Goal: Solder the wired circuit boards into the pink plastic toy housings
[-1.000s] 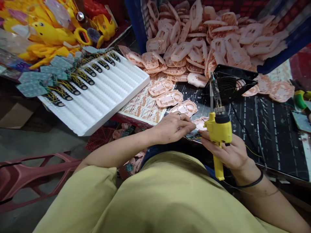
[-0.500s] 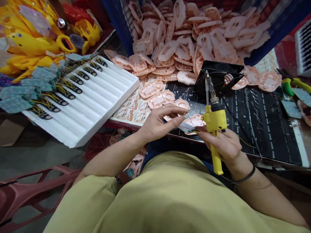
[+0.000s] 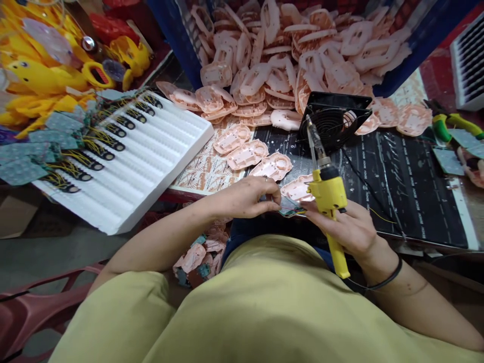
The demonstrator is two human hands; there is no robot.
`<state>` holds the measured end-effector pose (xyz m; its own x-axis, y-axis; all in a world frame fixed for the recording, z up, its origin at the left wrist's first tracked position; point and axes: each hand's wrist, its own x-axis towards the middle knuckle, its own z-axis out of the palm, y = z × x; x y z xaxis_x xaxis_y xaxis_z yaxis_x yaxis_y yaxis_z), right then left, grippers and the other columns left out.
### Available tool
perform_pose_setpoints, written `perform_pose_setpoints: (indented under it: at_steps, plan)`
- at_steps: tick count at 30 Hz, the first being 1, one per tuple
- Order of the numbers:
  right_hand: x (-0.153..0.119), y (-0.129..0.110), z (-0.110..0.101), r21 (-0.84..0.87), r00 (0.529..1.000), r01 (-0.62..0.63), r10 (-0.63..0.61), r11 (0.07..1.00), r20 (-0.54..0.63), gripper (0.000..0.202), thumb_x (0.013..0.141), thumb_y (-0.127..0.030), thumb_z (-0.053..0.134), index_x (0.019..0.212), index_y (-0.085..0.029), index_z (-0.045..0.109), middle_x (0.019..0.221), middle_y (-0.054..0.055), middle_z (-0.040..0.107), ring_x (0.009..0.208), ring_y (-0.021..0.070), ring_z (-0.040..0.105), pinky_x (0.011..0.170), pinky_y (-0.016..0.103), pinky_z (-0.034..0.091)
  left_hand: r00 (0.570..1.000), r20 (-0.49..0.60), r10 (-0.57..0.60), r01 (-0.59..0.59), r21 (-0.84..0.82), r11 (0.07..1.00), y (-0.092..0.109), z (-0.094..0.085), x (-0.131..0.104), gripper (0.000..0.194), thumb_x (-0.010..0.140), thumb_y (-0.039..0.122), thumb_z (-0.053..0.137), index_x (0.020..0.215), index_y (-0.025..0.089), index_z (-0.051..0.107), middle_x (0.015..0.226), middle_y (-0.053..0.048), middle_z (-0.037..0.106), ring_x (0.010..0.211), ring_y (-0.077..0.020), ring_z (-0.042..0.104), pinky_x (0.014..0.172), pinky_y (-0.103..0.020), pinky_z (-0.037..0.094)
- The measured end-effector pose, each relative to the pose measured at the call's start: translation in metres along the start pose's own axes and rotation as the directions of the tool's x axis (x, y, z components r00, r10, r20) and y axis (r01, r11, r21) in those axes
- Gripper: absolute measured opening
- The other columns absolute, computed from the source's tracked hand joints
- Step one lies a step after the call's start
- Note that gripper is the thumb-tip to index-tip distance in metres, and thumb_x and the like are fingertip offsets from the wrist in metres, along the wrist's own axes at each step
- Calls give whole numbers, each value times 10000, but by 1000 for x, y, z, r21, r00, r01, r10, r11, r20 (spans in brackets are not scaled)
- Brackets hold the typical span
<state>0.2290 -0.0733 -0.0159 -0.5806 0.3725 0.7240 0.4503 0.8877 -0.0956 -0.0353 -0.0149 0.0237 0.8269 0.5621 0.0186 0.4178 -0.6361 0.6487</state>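
My right hand (image 3: 350, 227) is wrapped round a yellow soldering gun (image 3: 331, 194), whose metal tip points up and away. The thumb and fingertips of that hand also meet the right end of a small grey-green circuit board (image 3: 289, 206) with thin wires. My left hand (image 3: 251, 196) is closed, pinching the board's left edge between thumb and fingers. Just beyond the board lies a pink plastic shell half (image 3: 298, 187), partly hidden by the gun. More shell halves (image 3: 270, 166) lie in a slanting row past my left hand.
A black fan (image 3: 335, 120) stands behind the soldering gun, before a blue crate (image 3: 177, 45) heaped with pink shells. At left, a white foam tray (image 3: 162, 146) carries wired boards, beside yellow duck-like plastic parts (image 3: 45, 75). Green-handled pliers (image 3: 440, 128) lie at right.
My left hand has come down to the board and its fingers have closed on the edge. The board sits lower, uncovering more of the shells. The camera view has shifted slightly.
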Motion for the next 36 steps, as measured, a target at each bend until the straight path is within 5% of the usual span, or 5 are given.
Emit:
perform_pose_setpoints:
  at_steps: [6, 15, 26, 32, 36]
  plan:
    - [-1, -2, 3, 11, 1000, -12, 12, 1000, -20, 417, 926, -74, 609, 1319, -213, 599, 900, 38, 770, 849, 181, 745, 803, 309, 646, 995, -35, -97, 97, 0, 995, 14, -18, 2, 95, 922, 216, 616, 876, 169, 685, 780, -13, 705, 701, -123, 620, 685, -214, 435]
    - [-20, -6, 24, 11, 979, -143, 143, 990, -145, 426, 865, -52, 699, 1274, -151, 637, 931, 53, 740, 829, 137, 674, 843, 251, 599, 877, -289, -384, 29, -765, 643, 6, 27, 22, 532, 702, 630, 843, 745, 139, 642, 736, -29, 660, 642, -105, 575, 617, -224, 475]
    - [-15, -8, 26, -36, 977, -173, 167, 984, -135, 362, 865, -47, 686, 1211, -144, 636, 858, 40, 726, 775, 147, 661, 805, 260, 596, 832, -497, -246, 41, -387, 921, 20, 35, 18, 174, 864, 319, 738, 869, 168, 824, 908, -82, 805, 862, -189, 751, 845, -262, 558]
    - [-9, -10, 27, -8, 966, -187, 182, 982, -181, 397, 858, -67, 718, 1223, -183, 615, 879, 21, 742, 761, 148, 691, 748, 269, 609, 843, -393, -367, 83, -579, 811, 26, 37, 25, 262, 875, 394, 736, 836, 144, 804, 877, -74, 802, 817, -187, 754, 780, -260, 603]
    - [-14, 1, 5, 7, 958, -232, 230, 973, -173, 515, 787, -170, 837, 1236, -213, 586, 1060, 70, 761, 919, 204, 740, 822, 310, 631, 831, -365, -419, 94, -650, 754, 32, 12, 18, 391, 864, 535, 739, 864, 147, 790, 806, -66, 783, 749, -188, 751, 724, -286, 632]
